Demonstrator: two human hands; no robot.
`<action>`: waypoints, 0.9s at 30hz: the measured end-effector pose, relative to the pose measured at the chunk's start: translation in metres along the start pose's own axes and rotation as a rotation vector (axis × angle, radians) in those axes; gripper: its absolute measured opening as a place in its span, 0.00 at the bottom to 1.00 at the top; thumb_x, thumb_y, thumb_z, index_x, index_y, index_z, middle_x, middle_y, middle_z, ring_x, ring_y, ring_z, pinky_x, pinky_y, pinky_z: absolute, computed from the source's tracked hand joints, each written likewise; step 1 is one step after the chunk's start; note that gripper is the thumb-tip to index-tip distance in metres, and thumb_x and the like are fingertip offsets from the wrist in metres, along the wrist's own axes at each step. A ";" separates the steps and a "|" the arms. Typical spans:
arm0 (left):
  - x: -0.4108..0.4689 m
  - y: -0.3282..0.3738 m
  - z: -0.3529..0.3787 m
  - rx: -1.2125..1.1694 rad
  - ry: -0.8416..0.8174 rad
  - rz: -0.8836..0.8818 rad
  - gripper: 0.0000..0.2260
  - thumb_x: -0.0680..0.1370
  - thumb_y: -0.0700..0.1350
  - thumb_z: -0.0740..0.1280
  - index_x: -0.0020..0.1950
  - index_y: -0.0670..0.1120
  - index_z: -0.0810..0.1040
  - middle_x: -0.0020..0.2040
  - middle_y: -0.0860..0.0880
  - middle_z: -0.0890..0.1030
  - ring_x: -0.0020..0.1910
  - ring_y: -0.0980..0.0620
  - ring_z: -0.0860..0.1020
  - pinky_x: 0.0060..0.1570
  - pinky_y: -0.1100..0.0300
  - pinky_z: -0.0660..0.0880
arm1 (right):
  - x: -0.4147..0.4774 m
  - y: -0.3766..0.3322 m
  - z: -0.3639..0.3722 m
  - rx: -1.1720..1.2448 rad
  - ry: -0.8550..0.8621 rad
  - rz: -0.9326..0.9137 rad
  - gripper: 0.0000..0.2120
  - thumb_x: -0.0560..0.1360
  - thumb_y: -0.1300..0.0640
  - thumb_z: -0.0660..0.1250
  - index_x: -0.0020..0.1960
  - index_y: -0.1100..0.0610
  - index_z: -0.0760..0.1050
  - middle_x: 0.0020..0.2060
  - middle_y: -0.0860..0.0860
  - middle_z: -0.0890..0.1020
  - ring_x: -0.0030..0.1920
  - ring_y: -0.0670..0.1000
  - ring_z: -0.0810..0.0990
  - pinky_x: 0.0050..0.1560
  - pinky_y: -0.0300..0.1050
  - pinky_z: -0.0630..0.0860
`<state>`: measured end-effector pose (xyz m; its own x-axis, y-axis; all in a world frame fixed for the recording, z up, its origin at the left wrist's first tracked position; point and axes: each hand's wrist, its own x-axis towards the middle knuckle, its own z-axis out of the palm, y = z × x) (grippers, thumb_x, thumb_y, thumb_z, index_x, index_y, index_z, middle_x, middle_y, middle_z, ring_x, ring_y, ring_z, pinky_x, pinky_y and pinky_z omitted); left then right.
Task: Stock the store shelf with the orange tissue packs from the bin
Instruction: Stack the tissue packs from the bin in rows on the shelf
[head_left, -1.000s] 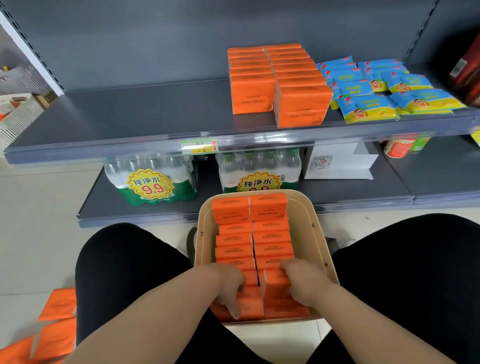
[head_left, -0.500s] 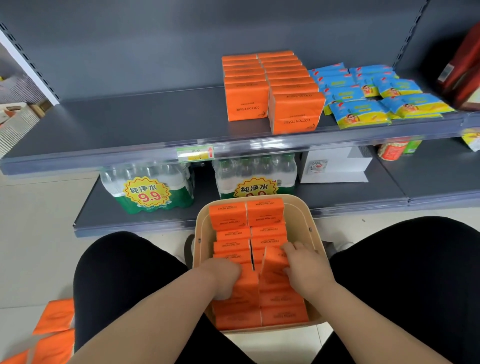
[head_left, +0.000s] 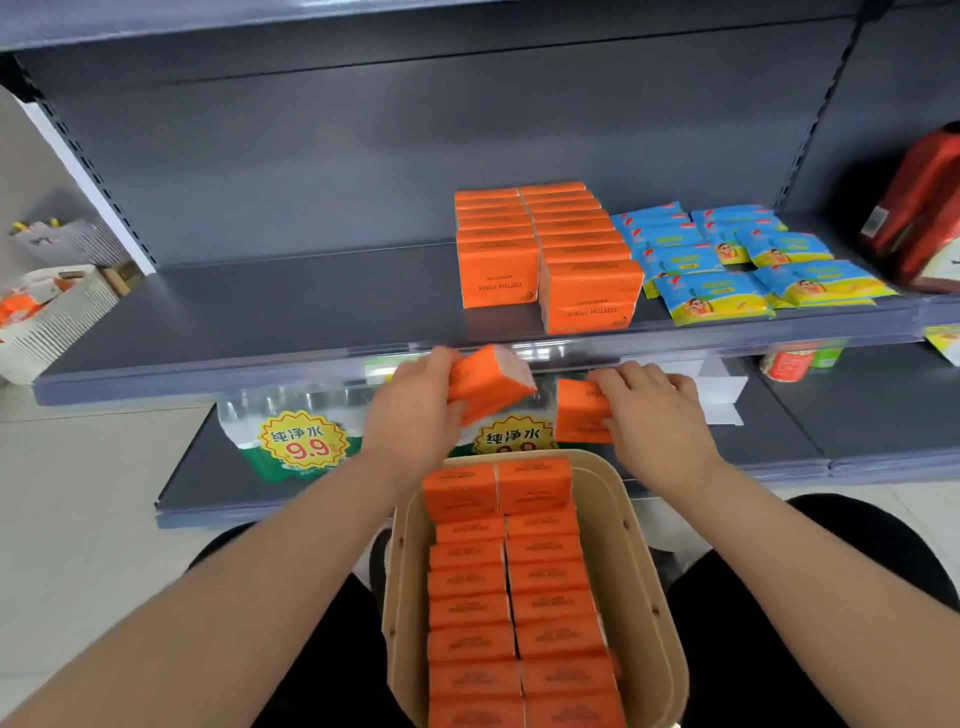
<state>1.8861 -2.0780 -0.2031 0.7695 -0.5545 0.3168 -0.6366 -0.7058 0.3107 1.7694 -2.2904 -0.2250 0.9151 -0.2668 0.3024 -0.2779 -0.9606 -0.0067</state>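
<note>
left hand (head_left: 415, 410) curled round tilted orange film-wrapped tissue pack (head_left: 491, 382); right hand (head_left: 654, 415) pinches second orange pack (head_left: 579, 410), 3 o'clock of first. Judged light, squashy, slick film: grip broad faces.

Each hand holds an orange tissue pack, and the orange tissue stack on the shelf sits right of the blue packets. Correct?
No: the head view shows the orange tissue stack left of the blue packets, not right. The rest stands.

Tissue packs (head_left: 497, 582) glossy plastic wrap; shelf (head_left: 291, 306) matt grey metal; bin (head_left: 636, 566) smooth.
</note>
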 end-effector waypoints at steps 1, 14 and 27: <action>0.015 0.004 -0.008 0.020 0.034 0.005 0.19 0.74 0.44 0.67 0.64 0.48 0.69 0.54 0.45 0.78 0.55 0.43 0.74 0.48 0.51 0.72 | 0.008 0.004 0.000 -0.008 0.000 -0.020 0.25 0.68 0.62 0.71 0.64 0.51 0.71 0.55 0.53 0.77 0.57 0.57 0.75 0.57 0.54 0.66; 0.162 0.023 0.002 0.398 0.006 -0.094 0.21 0.73 0.37 0.65 0.66 0.48 0.70 0.61 0.43 0.71 0.62 0.42 0.66 0.47 0.52 0.65 | 0.046 -0.005 0.022 0.290 -0.073 -0.051 0.23 0.76 0.53 0.65 0.70 0.45 0.64 0.63 0.47 0.71 0.66 0.51 0.67 0.64 0.50 0.63; 0.169 0.008 0.026 0.035 0.126 -0.066 0.24 0.74 0.34 0.66 0.68 0.46 0.68 0.65 0.47 0.66 0.64 0.46 0.64 0.44 0.58 0.70 | 0.055 -0.011 0.020 0.341 -0.063 -0.092 0.24 0.75 0.53 0.67 0.69 0.46 0.67 0.62 0.46 0.73 0.64 0.51 0.69 0.63 0.49 0.64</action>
<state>2.0128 -2.1889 -0.1702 0.7958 -0.4482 0.4073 -0.5809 -0.7550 0.3041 1.8281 -2.2964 -0.2271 0.9508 -0.1718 0.2576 -0.0894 -0.9488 -0.3030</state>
